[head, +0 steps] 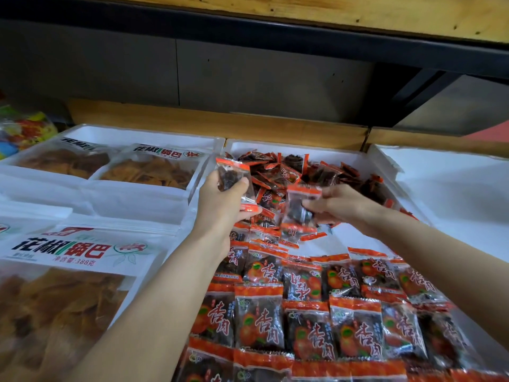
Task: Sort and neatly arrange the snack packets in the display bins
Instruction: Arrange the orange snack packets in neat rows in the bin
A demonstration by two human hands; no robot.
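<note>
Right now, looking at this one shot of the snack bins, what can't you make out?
All head view:
- Left packet: print blurred, left grip covers its lower part.
- Right packet: right grip hides one side.
- Loose pile: too jumbled to count.
- Right bin: cut off by the frame edge.
- Colourful bag: cut off at left, blurred.

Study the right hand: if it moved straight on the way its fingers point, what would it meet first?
Beyond the packet it pinches, the right hand points left toward the left hand, so it would likely meet that first, though their relative depth is unclear.
</note>
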